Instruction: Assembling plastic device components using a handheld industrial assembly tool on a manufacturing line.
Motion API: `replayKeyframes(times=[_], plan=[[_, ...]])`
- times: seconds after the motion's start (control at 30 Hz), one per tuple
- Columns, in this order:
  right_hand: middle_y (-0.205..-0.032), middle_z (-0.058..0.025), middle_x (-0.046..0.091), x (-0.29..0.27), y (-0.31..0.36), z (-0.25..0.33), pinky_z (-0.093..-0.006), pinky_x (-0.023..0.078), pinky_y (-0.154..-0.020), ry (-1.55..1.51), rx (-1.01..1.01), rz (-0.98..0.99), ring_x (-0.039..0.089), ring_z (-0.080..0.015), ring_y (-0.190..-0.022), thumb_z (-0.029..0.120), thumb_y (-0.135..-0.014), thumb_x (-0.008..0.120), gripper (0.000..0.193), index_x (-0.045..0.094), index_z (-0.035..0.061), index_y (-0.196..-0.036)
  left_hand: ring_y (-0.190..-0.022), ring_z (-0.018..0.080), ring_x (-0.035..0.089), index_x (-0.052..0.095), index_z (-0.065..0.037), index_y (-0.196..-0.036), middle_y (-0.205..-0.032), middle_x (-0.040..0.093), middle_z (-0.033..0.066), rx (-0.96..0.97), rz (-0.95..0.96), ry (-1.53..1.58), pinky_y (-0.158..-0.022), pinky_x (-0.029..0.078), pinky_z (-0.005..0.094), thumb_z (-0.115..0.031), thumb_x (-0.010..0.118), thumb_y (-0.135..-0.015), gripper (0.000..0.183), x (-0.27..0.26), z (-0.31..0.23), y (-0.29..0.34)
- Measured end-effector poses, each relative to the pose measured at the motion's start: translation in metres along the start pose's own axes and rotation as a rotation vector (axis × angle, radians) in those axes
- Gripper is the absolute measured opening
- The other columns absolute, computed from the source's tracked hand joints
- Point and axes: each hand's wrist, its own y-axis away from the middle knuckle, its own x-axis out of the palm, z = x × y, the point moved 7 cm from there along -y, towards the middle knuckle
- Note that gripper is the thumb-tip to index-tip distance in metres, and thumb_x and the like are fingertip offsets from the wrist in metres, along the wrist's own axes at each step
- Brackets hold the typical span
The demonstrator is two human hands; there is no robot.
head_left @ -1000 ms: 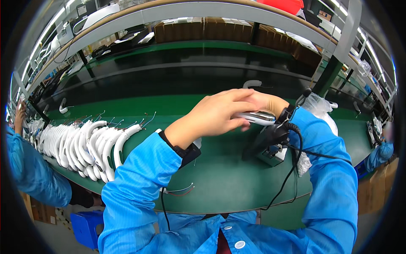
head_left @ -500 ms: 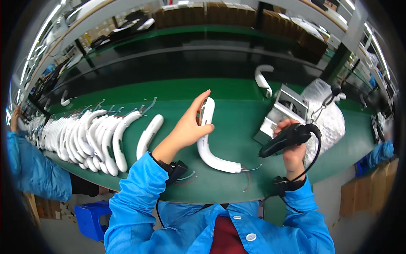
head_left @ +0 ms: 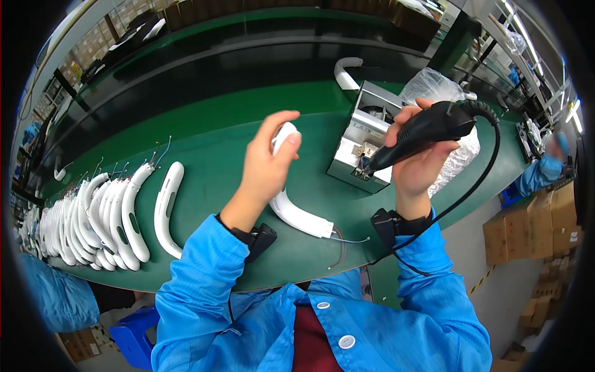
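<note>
Holding white casing [head_left: 301,217] (middle hidden)

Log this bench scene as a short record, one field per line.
Left hand: grips a white curved piece
Piece's near end: thin wires trailing out
Right hand: holds a black corded tool
Tool direction: tip toward the front of a grey metal box; contact unclear
Left side: one separate curved piece, then a packed row of similar pieces
Work surface: green table
</note>
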Motion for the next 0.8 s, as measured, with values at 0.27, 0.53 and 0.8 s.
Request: replayKeyframes(times=[0.27,0.53,0.8], plan=[[-0.084,-0.0106,0.056,0.002,-0.008,-0.017,-0.0247,0.043,-0.054,0.084,0.049,0.069,0.055,-0.0150,-0.061,0.075,-0.082,0.039,0.084,0.045,-0.0010,-0.117,-0.069,0.0113,0.057,0.054,-0.005,-0.113,-0.083,0.058,0.0048,0.061,0.065,-0.060,-0.066,0.047,0.0255,-0.023,0.055,-0.089,0.030,0.011,0.002,-0.007],[-0.085,-0.0103,0.058,0.005,-0.005,-0.017,-0.0233,0.045,-0.053,0.069,0.041,0.051,0.055,-0.0140,-0.059,0.076,-0.079,0.043,0.086,0.046,-0.0013,-0.117,-0.070,0.0119,0.058,0.056,-0.005,-0.111,-0.081,0.059,0.0048,0.159,0.079,-0.077,-0.066,0.049,0.0268,-0.029,0.058,-0.086,0.034,0.009,0.001,-0.005],[-0.085,-0.0100,0.056,0.010,-0.004,-0.022,-0.0249,0.045,-0.053,0.119,0.083,0.087,0.054,-0.0155,-0.059,0.078,-0.075,0.046,0.085,0.045,0.0038,-0.116,-0.070,0.0126,0.059,0.055,-0.005,-0.110,-0.081,0.059,0.0056,0.152,0.080,-0.084,-0.066,0.049,0.0269,-0.034,0.059,-0.086,0.038,0.007,-0.001,-0.001]])
